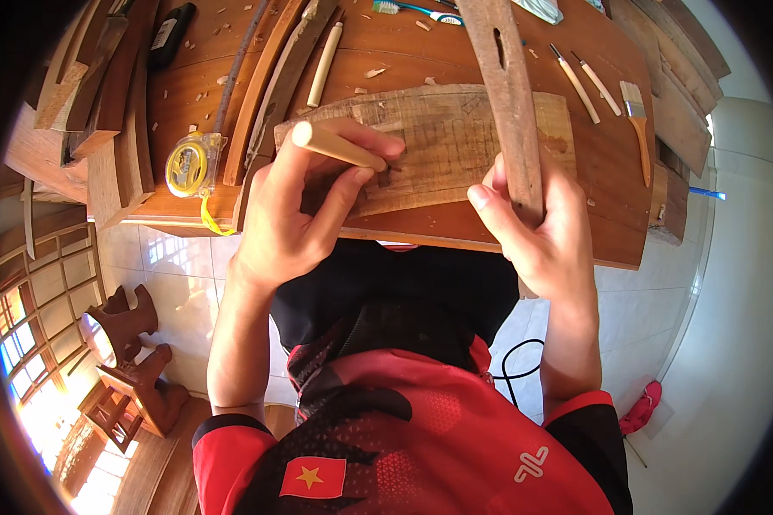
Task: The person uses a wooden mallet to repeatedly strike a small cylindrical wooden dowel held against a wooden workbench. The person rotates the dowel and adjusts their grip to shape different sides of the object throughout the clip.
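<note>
My left hand (294, 219) is closed round a carving chisel (339, 148) with a pale round wooden handle. The handle's butt points up and left, while its working end leans down toward a flat wooden board (455, 129). Whether the blade touches the board I cannot tell. My right hand (545, 232) grips the lower end of a long, rough wooden stick (508, 103) with a dark slit near its top. The stick rises across the board's right part. The board lies near the table's front edge and carries dark marks.
A yellow tape measure (191, 167) sits left of my left hand. Wood strips (279, 77) lie beyond it. Another pale-handled tool (325, 64), two carving tools (575, 83), a paintbrush (636, 129) and a toothbrush (416, 11) rest on the table (610, 223) among shavings. Planks are stacked at both sides.
</note>
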Available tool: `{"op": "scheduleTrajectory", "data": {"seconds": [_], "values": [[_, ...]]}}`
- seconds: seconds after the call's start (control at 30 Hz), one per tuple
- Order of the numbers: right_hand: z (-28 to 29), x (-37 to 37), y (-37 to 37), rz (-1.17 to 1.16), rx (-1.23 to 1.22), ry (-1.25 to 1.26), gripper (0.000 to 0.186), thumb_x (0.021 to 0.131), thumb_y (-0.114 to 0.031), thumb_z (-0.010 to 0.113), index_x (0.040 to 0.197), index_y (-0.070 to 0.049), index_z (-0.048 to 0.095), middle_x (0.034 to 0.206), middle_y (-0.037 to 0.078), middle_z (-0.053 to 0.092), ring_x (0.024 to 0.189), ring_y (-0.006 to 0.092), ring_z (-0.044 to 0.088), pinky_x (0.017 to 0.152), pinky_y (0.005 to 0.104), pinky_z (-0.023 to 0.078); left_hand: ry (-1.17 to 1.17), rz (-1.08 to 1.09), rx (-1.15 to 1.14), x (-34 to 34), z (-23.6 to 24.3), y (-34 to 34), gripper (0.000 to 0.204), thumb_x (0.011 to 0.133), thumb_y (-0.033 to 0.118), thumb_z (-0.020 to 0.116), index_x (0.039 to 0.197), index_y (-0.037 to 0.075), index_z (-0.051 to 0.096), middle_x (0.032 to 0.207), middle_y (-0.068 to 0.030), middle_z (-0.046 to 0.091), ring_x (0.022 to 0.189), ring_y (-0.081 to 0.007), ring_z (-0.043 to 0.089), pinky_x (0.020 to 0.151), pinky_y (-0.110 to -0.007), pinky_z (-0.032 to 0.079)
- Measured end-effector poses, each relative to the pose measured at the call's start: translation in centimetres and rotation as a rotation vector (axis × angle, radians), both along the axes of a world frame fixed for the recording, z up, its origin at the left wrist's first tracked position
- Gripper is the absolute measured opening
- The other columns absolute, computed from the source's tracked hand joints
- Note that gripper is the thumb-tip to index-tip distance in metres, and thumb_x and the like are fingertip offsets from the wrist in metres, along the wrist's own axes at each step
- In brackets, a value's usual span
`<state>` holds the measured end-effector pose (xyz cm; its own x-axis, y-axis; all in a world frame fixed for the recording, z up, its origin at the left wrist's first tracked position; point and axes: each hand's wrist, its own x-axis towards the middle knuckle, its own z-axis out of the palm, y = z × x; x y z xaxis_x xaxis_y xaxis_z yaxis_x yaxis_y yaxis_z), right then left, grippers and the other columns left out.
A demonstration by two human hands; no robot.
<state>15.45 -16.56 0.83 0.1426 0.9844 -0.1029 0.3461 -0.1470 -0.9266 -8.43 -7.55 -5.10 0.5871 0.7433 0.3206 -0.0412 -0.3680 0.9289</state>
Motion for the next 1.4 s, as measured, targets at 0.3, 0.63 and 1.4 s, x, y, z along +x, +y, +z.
{"op": "scheduleTrajectory", "data": {"seconds": [0.3, 0.63, 1.4], "values": [[0.4, 0.2, -0.4, 0.027, 0.018, -0.044, 0.027, 0.092, -0.017, 0.079, 0.096, 0.000, 0.059, 0.071, 0.003, 0.058, 0.065, 0.0079, 0.055, 0.058, 0.0280, 0.046, 0.071, 0.014, 0.038, 0.0, 0.5, -0.1, 0.017, 0.099, -0.012, 0.057, 0.114, -0.005, 0.059, 0.116, -0.0199, 0.068, 0.111, -0.0295, 0.071, 0.096, -0.038, 0.058], [4.7, 0.7, -2.2, 0.264, 0.135, -0.305, 0.031, 0.095, -0.023, 0.078, 0.107, 0.002, 0.064, 0.073, 0.012, 0.066, 0.059, 0.0216, 0.064, 0.055, 0.0329, 0.049, 0.351, 0.071, 0.448, 0.3, 2.6, 0.3, 0.027, 0.092, 0.002, 0.072, 0.117, 0.005, 0.062, 0.093, -0.0137, 0.070, 0.081, -0.0355, 0.070, 0.067, -0.043, 0.055], [5.1, -1.5, -1.4, 0.217, 0.052, -0.134, 0.037, 0.099, -0.031, 0.070, 0.097, 0.005, 0.062, 0.063, 0.006, 0.053, 0.056, 0.0161, 0.053, 0.053, 0.0349, 0.039, 0.209, 0.144, 0.372, -0.4, 0.6, -0.2, 0.023, 0.092, -0.002, 0.073, 0.112, 0.004, 0.061, 0.110, -0.0131, 0.073, 0.079, -0.0312, 0.076, 0.063, -0.036, 0.059]]}}
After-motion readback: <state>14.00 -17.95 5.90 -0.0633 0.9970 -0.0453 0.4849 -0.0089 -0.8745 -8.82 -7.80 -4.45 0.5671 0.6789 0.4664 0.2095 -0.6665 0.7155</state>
